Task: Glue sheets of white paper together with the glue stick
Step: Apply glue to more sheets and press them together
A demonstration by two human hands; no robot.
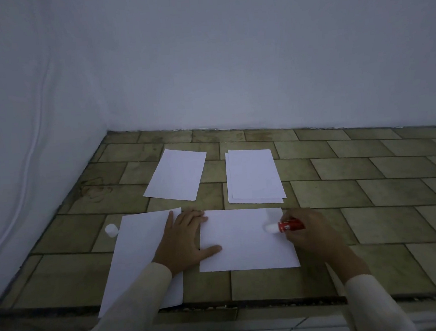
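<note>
Two hands busy: left hand (pixel 185 239) pressed flat, pinning thin white paper sheet (pixel 246 240) on tiled surface (pixel 371 205); right hand (pixel 310 230) grips red glue stick (pixel 288 225), tip on sheet. Paper's light, floppy, likely slides; pin near edge.

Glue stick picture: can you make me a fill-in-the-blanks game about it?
1. The right hand holds a glue stick whose tube is ____.
2. Its white cap stands on the tiled surface, touching the ____ edge of the sheet under the sleeve.
3. The left hand steadies the near sheet, and the glue tip touches that sheet's ____ side.

Missing words: red, left, right.
</note>
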